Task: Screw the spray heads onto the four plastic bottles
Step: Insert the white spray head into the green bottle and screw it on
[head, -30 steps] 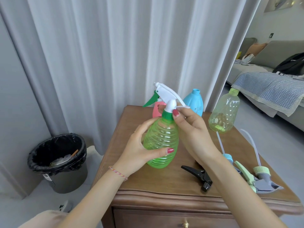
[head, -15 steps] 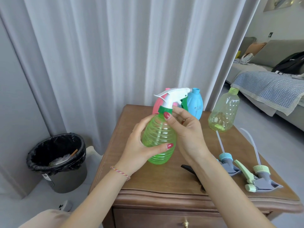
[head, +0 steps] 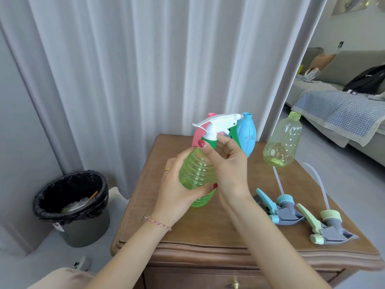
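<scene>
Green ribbed bottle [head: 196, 174] held above the table [head: 187, 232], left hand [head: 177, 184] grip wrapped round its body, right hand [head: 228, 165] grip pinching the green collar of its white spray head [head: 216, 124], blue spray head [head: 277, 207] and pale green spray head [head: 325, 226] lying rightward on the table.

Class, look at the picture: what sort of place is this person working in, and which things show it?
Probably a home living room: a sofa with a checked blanket, floor-length curtains, and a wooden cabinet beside a bin.
</scene>
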